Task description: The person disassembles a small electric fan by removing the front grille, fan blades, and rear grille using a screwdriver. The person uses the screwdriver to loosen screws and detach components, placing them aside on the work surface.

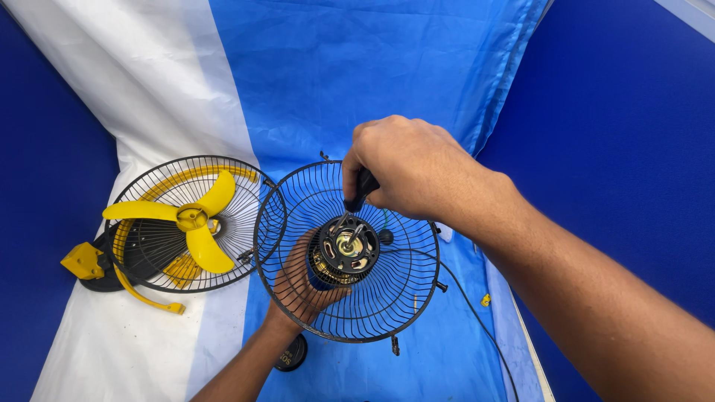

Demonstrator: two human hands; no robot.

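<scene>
A black wire fan guard [402, 298] lies face up at the centre, with a black and brass motor [344, 251] in its middle. Seen through the wires, my left hand [302, 286] reaches under the guard and grips the motor body from below. My right hand [406, 167] is closed on a black-handled screwdriver [361, 190] whose tip rests on the motor's top face.
A second black guard [246, 179] holding a yellow three-blade fan blade [195, 218] lies at the left, over a black and yellow base [86, 262]. A black cord [477, 320] trails to the lower right. A round black part [292, 354] sits below the guard. Blue and white cloth [186, 82] covers the surface.
</scene>
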